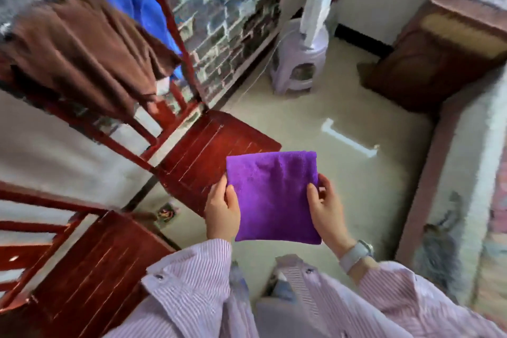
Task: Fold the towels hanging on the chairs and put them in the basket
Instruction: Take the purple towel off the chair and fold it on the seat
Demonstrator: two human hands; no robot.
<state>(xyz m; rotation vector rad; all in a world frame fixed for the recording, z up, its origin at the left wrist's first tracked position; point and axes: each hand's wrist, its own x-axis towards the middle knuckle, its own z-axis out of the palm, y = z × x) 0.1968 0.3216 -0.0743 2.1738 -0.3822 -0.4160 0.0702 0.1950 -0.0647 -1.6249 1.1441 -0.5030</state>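
Head view: left hand and right hand pinch opposite side edges of folded purple towel. Keep edges aligned, grip even; basket not visible.

No legible writing

Nothing in the head view carries text, a label, a brand or a number that can be read; the picture is blurred throughout.
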